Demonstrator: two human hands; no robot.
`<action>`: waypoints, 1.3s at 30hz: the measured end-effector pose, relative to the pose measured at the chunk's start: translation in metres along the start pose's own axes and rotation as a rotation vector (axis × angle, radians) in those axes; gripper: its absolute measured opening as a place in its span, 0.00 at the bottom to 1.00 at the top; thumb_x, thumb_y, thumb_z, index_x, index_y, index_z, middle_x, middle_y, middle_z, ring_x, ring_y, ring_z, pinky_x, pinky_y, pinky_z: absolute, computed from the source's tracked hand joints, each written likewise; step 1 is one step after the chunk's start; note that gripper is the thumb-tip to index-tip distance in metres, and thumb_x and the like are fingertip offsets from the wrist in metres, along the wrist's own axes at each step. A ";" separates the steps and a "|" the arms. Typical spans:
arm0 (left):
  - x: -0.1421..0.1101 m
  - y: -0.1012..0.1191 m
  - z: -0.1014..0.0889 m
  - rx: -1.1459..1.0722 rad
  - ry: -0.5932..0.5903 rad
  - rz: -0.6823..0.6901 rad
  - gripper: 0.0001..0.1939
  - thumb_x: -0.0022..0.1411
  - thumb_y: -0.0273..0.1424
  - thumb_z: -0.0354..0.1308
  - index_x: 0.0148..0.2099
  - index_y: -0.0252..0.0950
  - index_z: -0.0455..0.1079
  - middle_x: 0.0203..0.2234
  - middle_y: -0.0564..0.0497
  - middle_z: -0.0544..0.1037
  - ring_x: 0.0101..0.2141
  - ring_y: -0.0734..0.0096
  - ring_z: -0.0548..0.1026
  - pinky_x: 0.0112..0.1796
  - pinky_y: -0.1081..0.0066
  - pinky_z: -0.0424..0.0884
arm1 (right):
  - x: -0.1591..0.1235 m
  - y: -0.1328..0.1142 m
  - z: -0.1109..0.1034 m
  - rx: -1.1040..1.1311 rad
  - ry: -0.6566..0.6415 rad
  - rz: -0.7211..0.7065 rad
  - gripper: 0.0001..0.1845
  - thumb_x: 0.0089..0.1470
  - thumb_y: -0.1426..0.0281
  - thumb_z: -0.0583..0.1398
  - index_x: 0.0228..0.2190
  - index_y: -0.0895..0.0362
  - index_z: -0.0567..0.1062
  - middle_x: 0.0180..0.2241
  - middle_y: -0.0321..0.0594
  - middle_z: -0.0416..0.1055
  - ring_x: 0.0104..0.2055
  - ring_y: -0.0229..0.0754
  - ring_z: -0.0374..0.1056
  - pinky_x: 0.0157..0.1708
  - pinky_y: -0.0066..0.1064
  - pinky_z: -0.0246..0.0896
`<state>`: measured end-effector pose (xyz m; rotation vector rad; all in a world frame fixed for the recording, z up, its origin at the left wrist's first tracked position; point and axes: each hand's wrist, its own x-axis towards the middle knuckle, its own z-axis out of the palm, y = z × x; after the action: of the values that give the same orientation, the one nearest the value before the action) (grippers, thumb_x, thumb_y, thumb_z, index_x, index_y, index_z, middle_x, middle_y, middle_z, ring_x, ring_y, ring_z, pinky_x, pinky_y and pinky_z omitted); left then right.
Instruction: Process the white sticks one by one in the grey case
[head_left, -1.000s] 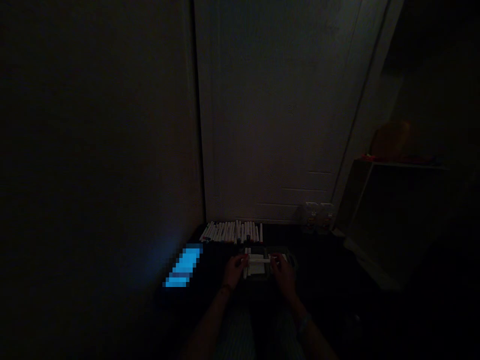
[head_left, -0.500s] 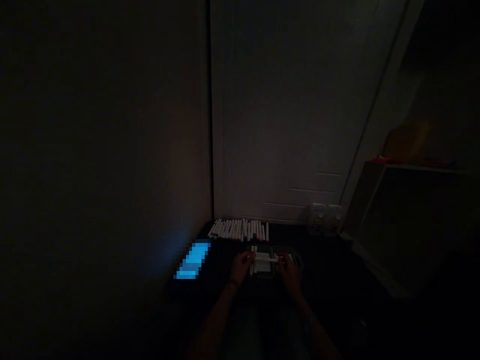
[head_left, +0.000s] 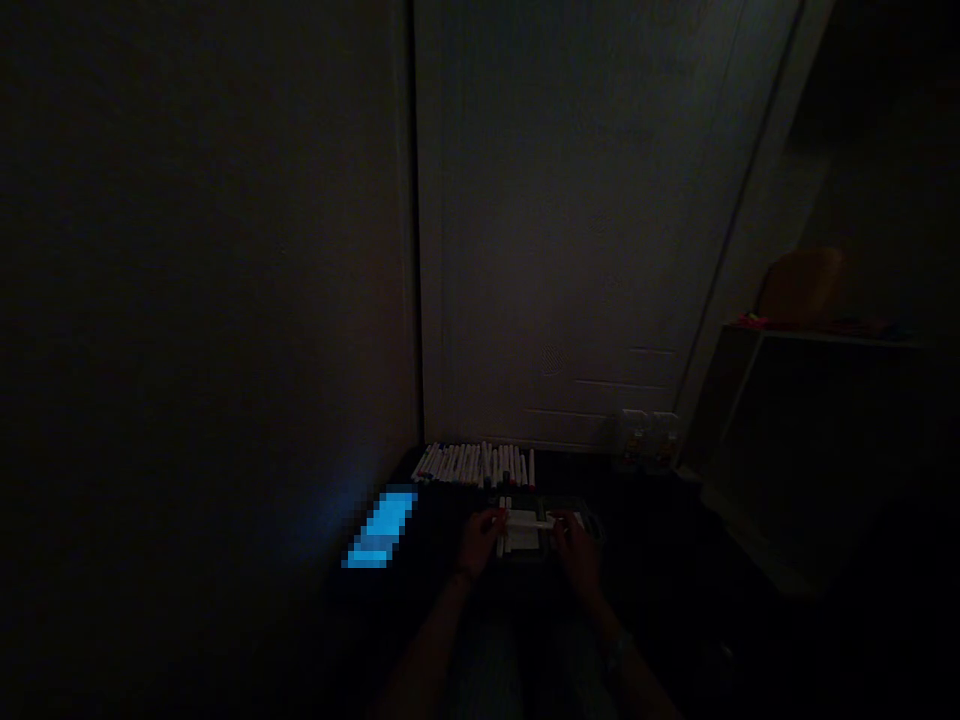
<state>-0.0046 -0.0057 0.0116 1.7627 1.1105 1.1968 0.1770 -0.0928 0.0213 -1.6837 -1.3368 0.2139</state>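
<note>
In dim light, a white marker pen [head_left: 528, 525] lies level between my two hands, above a dark case [head_left: 574, 503]. My left hand [head_left: 480, 537] pinches its left end, and my right hand [head_left: 572, 542] grips the right end. Below the pen, a pale sheet or insert [head_left: 523, 540] shows in the case. Two more white pens [head_left: 504, 540] stand lengthwise at the case's left side, close to my left fingers. Print on the pen is too dark to read.
Behind the case, many white marker pens [head_left: 472, 465] lie in a row along the wall. A bright blue screen [head_left: 381, 528] glows at the left. Two clear containers [head_left: 649, 440] stand at the back right, near a cabinet [head_left: 810, 420].
The whole view has shifted slightly. Both hands keep hold of the marker pen in nearly the same position over the case.
</note>
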 end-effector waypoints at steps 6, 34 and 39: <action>0.000 0.000 0.001 -0.022 0.030 -0.028 0.22 0.48 0.46 0.53 0.36 0.34 0.73 0.30 0.48 0.75 0.35 0.66 0.70 0.39 0.69 0.64 | -0.002 -0.008 -0.004 -0.003 0.017 0.001 0.18 0.54 0.60 0.46 0.39 0.53 0.71 0.29 0.36 0.72 0.28 0.38 0.67 0.26 0.25 0.55; -0.001 0.005 -0.002 -0.004 0.009 -0.018 0.22 0.49 0.46 0.52 0.36 0.34 0.73 0.31 0.48 0.76 0.35 0.66 0.70 0.39 0.69 0.64 | -0.001 0.000 0.000 -0.015 0.032 -0.033 0.18 0.55 0.64 0.45 0.40 0.53 0.70 0.30 0.36 0.71 0.30 0.37 0.66 0.28 0.24 0.54; 0.003 -0.003 -0.002 0.002 -0.011 -0.009 0.21 0.50 0.45 0.52 0.37 0.34 0.73 0.30 0.48 0.76 0.34 0.66 0.71 0.37 0.70 0.64 | -0.001 -0.004 -0.001 -0.011 0.014 -0.020 0.18 0.55 0.60 0.46 0.40 0.53 0.70 0.29 0.36 0.71 0.29 0.36 0.66 0.27 0.24 0.54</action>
<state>-0.0067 -0.0019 0.0099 1.7620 1.1124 1.1791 0.1745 -0.0945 0.0248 -1.6775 -1.3461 0.1825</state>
